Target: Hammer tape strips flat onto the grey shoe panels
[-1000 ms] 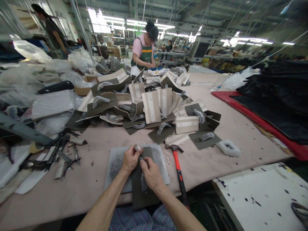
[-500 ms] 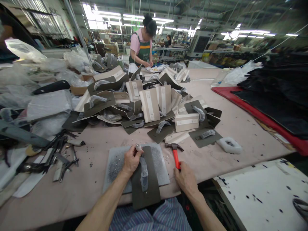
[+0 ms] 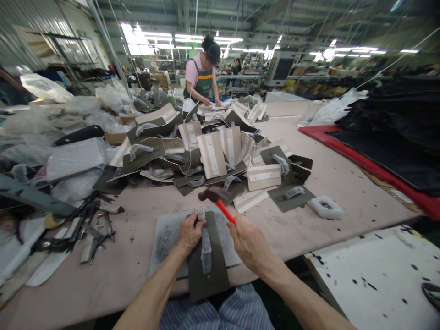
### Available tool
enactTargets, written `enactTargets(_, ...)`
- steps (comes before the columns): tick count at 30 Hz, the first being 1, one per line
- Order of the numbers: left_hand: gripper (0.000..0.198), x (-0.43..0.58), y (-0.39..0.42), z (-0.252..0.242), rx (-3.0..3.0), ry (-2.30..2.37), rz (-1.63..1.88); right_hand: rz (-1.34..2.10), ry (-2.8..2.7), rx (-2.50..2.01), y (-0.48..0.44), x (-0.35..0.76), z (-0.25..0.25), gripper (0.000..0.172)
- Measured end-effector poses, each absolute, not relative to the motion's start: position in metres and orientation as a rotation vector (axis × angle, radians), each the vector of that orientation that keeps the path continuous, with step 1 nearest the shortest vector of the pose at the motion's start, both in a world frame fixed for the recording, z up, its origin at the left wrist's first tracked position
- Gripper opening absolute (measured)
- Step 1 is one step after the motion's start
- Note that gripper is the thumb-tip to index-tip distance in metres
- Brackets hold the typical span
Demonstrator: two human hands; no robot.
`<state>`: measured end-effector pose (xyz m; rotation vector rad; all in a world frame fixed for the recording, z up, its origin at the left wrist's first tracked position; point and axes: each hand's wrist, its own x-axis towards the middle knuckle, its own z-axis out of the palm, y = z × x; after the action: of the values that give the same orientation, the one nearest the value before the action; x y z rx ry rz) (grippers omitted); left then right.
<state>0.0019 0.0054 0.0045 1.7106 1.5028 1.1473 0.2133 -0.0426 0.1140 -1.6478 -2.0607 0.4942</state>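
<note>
My right hand (image 3: 250, 241) grips the red handle of a claw hammer (image 3: 225, 211), raised so that its dark head hangs just above my left hand. My left hand (image 3: 189, 233) is closed around a short punch-like metal tool (image 3: 201, 215) with a round top; its lower end is hidden. That tool stands at the far end of a dark olive panel (image 3: 215, 256). A handle wrapped in clear plastic (image 3: 206, 252) runs along the panel's middle. Beneath lies a grey, scuffed slab (image 3: 161, 233), with the panel's near end jutting over the table edge.
Beyond the slab is a heap of olive and cream panels (image 3: 211, 156) with wrapped handles. Pliers-like hand tools (image 3: 92, 229) lie at left near plastic bags (image 3: 77, 158). A white foam block (image 3: 326, 207) and stacked black sheets (image 3: 395, 133) are at right. Across the table stands a co-worker (image 3: 201, 80).
My right hand has lifted the hammer from beside the slab, up and leftward over the punch-like tool. My left hand keeps its hold there. The view has tilted slightly.
</note>
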Motion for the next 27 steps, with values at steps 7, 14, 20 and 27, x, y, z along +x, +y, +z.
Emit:
enactTargets(7,0.017,0.001,0.005,0.003,1.703,1.486,1.146,0.124,-2.087,-1.488,-0.025,0.214,0.185,0.027)
enactTargets(14,0.023,0.001,0.004,0.004,1.685,1.507,1.115,0.305,-2.266,-1.663,-0.037,0.208,0.138,0.027)
enactTargets(20,0.020,0.000,0.005,0.001,1.689,1.475,1.174,0.661,-2.275,-1.975,-0.041,0.250,0.087,0.031)
enactTargets(27,0.025,-0.002,0.005,-0.001,1.625,1.485,1.197,0.456,-2.038,-2.303,-0.049,0.268,0.038,0.030)
